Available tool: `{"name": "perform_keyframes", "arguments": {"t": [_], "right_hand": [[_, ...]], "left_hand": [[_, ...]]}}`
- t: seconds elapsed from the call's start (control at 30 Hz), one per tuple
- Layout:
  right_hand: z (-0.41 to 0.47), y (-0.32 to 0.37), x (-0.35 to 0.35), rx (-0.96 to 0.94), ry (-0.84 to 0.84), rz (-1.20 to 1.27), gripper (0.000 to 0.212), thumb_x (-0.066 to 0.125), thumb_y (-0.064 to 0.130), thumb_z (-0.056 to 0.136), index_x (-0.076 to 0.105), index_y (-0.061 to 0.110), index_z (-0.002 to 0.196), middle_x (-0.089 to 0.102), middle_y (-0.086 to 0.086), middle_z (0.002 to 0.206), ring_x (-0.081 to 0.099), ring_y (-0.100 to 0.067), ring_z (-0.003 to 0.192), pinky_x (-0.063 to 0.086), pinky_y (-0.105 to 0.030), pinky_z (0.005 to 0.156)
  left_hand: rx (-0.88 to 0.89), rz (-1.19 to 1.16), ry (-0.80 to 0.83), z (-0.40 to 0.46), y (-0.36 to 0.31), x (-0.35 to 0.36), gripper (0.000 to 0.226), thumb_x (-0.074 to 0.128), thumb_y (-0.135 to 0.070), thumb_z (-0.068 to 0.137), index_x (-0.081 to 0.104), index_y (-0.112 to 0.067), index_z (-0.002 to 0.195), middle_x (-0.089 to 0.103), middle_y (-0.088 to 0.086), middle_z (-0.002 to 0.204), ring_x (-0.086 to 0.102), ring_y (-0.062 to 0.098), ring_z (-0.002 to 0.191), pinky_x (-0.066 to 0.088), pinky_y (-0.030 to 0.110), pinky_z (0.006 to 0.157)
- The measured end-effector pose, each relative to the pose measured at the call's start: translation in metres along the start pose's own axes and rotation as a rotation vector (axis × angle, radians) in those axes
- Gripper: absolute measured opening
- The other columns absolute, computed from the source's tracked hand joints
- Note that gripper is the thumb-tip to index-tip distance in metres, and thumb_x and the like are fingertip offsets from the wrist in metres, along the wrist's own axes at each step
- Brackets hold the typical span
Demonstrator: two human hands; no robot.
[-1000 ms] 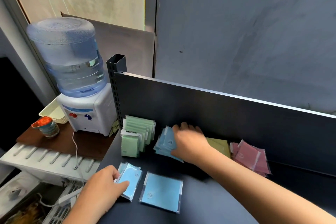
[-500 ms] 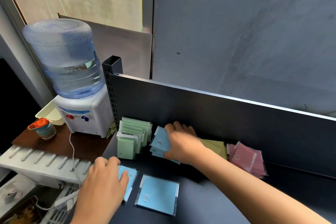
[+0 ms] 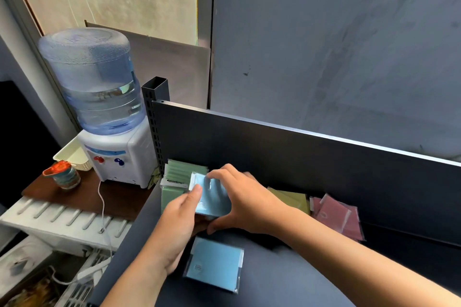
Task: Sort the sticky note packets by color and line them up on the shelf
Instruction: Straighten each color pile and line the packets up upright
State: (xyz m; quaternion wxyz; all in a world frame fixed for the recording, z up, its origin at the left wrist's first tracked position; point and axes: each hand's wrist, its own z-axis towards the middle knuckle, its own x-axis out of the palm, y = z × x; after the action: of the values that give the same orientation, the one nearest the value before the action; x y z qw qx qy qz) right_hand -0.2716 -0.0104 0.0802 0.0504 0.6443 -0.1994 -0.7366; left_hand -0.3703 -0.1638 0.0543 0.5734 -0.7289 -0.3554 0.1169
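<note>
Near the middle of the frame both hands meet on a stack of blue packets [image 3: 212, 197] that stands on the dark shelf [image 3: 287, 279] just in front of its back panel [image 3: 274, 154]. The left hand [image 3: 178, 217] comes up from the lower left with its thumb pressed on the front face of the stack, and the right hand [image 3: 245, 203] reaches in from the lower right, its fingers [image 3: 219, 173] curled over the top edge and its thumb low at the base, so the stack is clamped between the 2 hands; this looks like a squaring-up grip, meant to keep the slippery wrapped packets upright and flush as a group. Just to the left, touching or nearly touching the blue stack, the green packets [image 3: 172, 182] already stand in a row at the shelf's left end by the slotted post [image 3: 154, 117]. To the right lie yellow packets [image 3: 293, 200], and further right pink packets [image 3: 336, 217] sprawl loose and overlapping, not yet lined up. 1 more loose blue packet [image 3: 214, 264] lies flat on the shelf below the hands, probably next to join the stack. A water dispenser [image 3: 107, 117] stands at the left of the frame, off the shelf.
</note>
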Motion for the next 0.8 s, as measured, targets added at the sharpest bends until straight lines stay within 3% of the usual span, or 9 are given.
{"name": "perform_keyframes", "arguments": {"t": [0.13,0.27,0.37,0.47,0.53,0.6,0.67,0.73,0.8], "right_hand": [[-0.011,-0.004,-0.007,0.065,-0.003,0.138,0.09,0.089,0.063,0.07,0.045,0.032,0.142,0.046,0.012,0.131,0.049,-0.009,0.112,0.046,-0.033,0.098],[-0.015,-0.009,-0.008,0.149,-0.091,0.293,0.058,0.085,0.043,0.086,0.057,0.026,0.135,0.056,0.013,0.118,0.054,-0.003,0.107,0.048,-0.027,0.096],[-0.014,-0.01,-0.004,0.248,-0.145,0.301,0.047,0.08,0.034,0.092,0.058,0.025,0.133,0.056,0.016,0.105,0.054,-0.004,0.093,0.042,-0.018,0.084],[-0.016,-0.017,-0.003,0.348,-0.243,0.295,0.03,0.074,0.027,0.097,0.059,0.028,0.124,0.057,0.017,0.097,0.054,0.002,0.09,0.039,-0.016,0.074],[-0.019,-0.023,-0.006,0.397,-0.272,0.297,0.02,0.068,0.021,0.1,0.062,0.029,0.117,0.06,0.016,0.095,0.055,0.001,0.089,0.039,-0.017,0.071],[-0.023,-0.025,-0.008,0.424,-0.214,0.278,0.018,0.063,0.019,0.101,0.063,0.027,0.117,0.064,0.015,0.103,0.058,-0.004,0.092,0.038,-0.012,0.07],[-0.026,-0.023,0.0,0.423,-0.062,0.234,0.028,0.061,0.018,0.102,0.064,0.021,0.13,0.066,0.005,0.123,0.062,-0.014,0.111,0.04,-0.014,0.082],[-0.029,-0.015,0.017,0.412,0.113,0.211,0.035,0.057,0.018,0.103,0.061,0.019,0.137,0.064,-0.001,0.136,0.06,-0.019,0.123,0.044,-0.023,0.094],[-0.033,-0.006,0.037,0.377,0.212,0.19,0.035,0.052,0.017,0.102,0.061,0.019,0.136,0.063,-0.004,0.135,0.059,-0.024,0.123,0.047,-0.031,0.099]], "left_hand": [[0.025,-0.069,0.09,-0.001,-0.001,-0.005,0.024,0.06,-0.019,0.1,0.072,-0.013,0.12,0.074,0.019,0.116,0.073,0.028,0.095,0.056,0.042,0.085],[-0.013,-0.005,0.205,-0.001,0.001,-0.008,0.042,0.065,0.0,0.094,0.06,-0.013,0.134,0.072,0.02,0.122,0.07,0.036,0.109,0.057,0.047,0.09],[-0.035,0.1,0.193,0.0,0.006,-0.007,0.042,0.065,0.007,0.092,0.061,-0.009,0.131,0.073,0.021,0.12,0.071,0.036,0.109,0.058,0.048,0.093],[-0.046,0.247,0.15,-0.003,0.003,-0.018,0.04,0.063,0.008,0.093,0.062,-0.011,0.128,0.076,0.012,0.115,0.074,0.023,0.099,0.059,0.034,0.076],[-0.068,0.344,0.083,-0.006,-0.002,-0.03,0.039,0.06,0.009,0.094,0.064,-0.014,0.125,0.079,0.007,0.109,0.075,0.022,0.096,0.057,0.034,0.073],[-0.077,0.43,-0.006,-0.01,-0.01,-0.043,0.038,0.055,0.011,0.094,0.066,-0.014,0.119,0.08,0.004,0.102,0.076,0.017,0.086,0.055,0.029,0.063],[-0.084,0.483,-0.083,-0.014,-0.017,-0.054,0.037,0.051,0.012,0.092,0.068,-0.014,0.113,0.081,0.004,0.096,0.075,0.013,0.076,0.052,0.029,0.059],[-0.109,0.51,-0.122,-0.016,-0.022,-0.063,0.035,0.05,0.011,0.091,0.07,-0.012,0.107,0.08,0.008,0.094,0.075,0.013,0.073,0.052,0.037,0.066],[-0.115,0.534,-0.167,-0.019,-0.024,-0.07,0.033,0.05,0.01,0.091,0.072,-0.012,0.103,0.08,0.008,0.091,0.075,0.012,0.074,0.055,0.039,0.071]]}}
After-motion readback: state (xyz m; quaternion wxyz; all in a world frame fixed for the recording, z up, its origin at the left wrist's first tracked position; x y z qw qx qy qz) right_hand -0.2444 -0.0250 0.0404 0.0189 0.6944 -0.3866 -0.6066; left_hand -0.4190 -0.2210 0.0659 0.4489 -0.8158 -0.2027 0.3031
